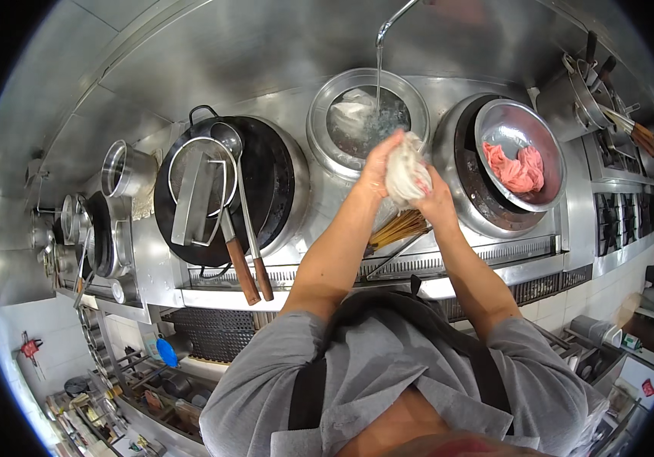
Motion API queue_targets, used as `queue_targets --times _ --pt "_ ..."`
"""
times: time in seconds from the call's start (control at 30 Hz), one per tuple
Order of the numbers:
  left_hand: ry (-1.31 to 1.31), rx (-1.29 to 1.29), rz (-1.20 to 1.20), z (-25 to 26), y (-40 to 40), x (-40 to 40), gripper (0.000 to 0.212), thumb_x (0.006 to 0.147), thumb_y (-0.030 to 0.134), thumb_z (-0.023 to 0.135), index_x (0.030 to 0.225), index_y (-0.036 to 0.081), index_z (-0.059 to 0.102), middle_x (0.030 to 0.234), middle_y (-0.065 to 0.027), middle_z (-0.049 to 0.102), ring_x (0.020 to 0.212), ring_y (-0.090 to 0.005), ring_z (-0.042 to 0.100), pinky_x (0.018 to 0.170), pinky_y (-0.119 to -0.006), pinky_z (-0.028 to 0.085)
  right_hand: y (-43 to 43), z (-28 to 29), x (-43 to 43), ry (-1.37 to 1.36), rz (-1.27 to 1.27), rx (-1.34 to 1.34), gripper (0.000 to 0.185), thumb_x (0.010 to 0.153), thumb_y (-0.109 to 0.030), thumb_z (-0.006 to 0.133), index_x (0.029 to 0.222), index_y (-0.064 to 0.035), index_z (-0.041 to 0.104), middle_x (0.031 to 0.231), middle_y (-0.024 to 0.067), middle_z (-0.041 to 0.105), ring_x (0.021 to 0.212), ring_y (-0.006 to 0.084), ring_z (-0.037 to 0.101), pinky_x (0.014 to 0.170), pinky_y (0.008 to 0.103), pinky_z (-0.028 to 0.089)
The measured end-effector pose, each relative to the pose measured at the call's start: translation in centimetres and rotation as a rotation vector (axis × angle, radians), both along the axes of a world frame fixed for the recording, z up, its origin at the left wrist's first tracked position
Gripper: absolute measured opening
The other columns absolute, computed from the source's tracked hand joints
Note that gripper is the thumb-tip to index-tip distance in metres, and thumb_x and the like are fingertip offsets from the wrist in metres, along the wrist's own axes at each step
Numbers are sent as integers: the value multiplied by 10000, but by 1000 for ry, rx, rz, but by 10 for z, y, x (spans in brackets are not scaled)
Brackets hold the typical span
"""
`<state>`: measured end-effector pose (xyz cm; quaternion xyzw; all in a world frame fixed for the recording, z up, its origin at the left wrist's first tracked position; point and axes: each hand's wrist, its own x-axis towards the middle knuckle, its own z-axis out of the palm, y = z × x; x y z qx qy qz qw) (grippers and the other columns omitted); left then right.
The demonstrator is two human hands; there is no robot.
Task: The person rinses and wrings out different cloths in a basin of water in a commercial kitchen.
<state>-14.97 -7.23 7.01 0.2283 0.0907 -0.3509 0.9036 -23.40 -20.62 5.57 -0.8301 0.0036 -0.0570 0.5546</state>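
Both my hands grip a wet, bunched white cloth (406, 171) with pinkish-red marks. My left hand (380, 165) has it from the left and top, and my right hand (435, 197) from the lower right. The cloth is just in front of a round steel basin (316, 128) filled with water, where more pale cloth (354, 111) lies under the surface. Water runs into this basin from a thin metal spout (383, 34). To the right, a steel bowl (510, 128) holds crumpled pink cloth (515, 168) and sits tilted on a wok burner.
At left, a black wok (270, 171) carries a round strainer (181, 149), a ladle (227, 135) and a grater-like metal tool (192, 200); wooden handles overhang the front. A bamboo wok brush (398, 229) lies below my hands. A steel pot (575, 105) with utensils stands far right.
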Motion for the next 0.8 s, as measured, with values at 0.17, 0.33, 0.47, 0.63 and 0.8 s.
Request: queue_targets --times 0.17,0.33,0.47,0.63,0.8 --pt "21 659 116 -52 30 -12 451 827 503 598 986 82 609 873 -118 662 781 -271 644 770 -406 530 23 23 16 -22 -78 -63 453 614 14 654 1061 4 583 1005 185 631 938 324 628 815 368 492" --pt "167 105 -100 -55 30 -35 347 840 397 592 951 69 613 926 -92 650 794 -223 641 671 -325 540 32 5 -2 -156 269 -345 518 640 4 673 1134 -30 521 1117 199 566 1000 396 565 836 443 486" --pt "170 73 259 -77 25 -24 236 895 221 485 974 28 596 925 -122 645 816 -252 645 707 -373 547 29 16 -14 -275 285 -416 705 649 -2 681 1303 -49 423 1275 218 451 1153 407 473 937 439 428" --pt "167 230 525 -66 -13 -20 211 888 151 474 987 -1 583 947 -125 634 837 -244 644 723 -372 546 23 -15 9 -308 66 -546 721 653 19 651 1328 -25 403 1329 224 399 1164 425 451 952 456 418" --pt "-334 585 536 -22 -18 -21 167 775 -11 533 939 13 557 884 -88 614 748 -200 613 671 -310 508 14 -16 29 -137 -34 -237 493 680 -118 727 1121 -6 538 955 167 645 916 366 627 775 419 504"
